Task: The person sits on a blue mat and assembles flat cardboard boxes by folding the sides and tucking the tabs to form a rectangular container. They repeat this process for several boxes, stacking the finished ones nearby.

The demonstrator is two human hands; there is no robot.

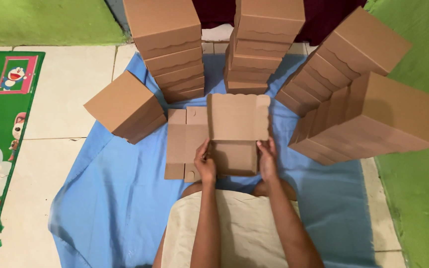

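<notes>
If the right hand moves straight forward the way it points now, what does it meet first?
Probably the raised flap of the half-folded box that the right hand holds; behind it stands a stack of boxes.

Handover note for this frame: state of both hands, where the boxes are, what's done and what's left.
Left hand and right hand each grip a side of the half-folded box, lid flap upright, over the blue sheet.
A flat blank lies under its left side.
Done: four stacks of folded boxes behind it, one single box at left.
Left: closing this box, then the blank.
</notes>
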